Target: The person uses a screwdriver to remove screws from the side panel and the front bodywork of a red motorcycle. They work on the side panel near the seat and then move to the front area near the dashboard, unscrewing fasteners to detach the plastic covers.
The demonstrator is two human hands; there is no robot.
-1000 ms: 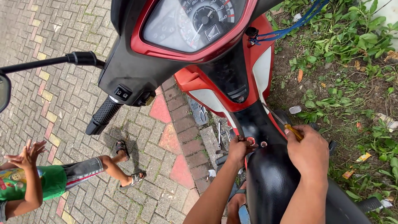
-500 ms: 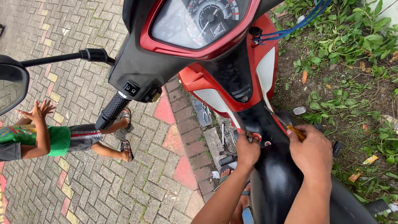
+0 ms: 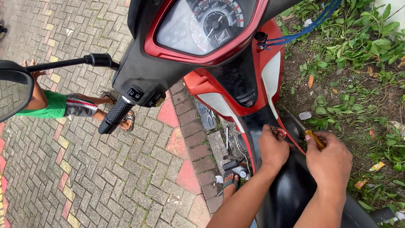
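Two bare hands are working at the front end of the black scooter seat (image 3: pixel 291 190), where it meets the red and white body panel (image 3: pixel 236 90). The left hand (image 3: pixel 273 148) is pressing its curled fingers onto a small red-rimmed round fitting (image 3: pixel 281 133) just under that panel. The right hand (image 3: pixel 331 162) is closing its grip around a yellow-handled screwdriver (image 3: pixel 314 138); only the handle end is showing, its long axis slanting up and leftward toward the fitting, the tip hidden. By my judgement the fastening job is midway, since the tool is still engaged and spanners (image 3: pixel 227 137) are lying on the brick pavement (image 3: pixel 105 177) beside the person's sandalled foot (image 3: pixel 230 183). Nearby, someone in a green shirt (image 3: pixel 48 107) is sitting on the bricks
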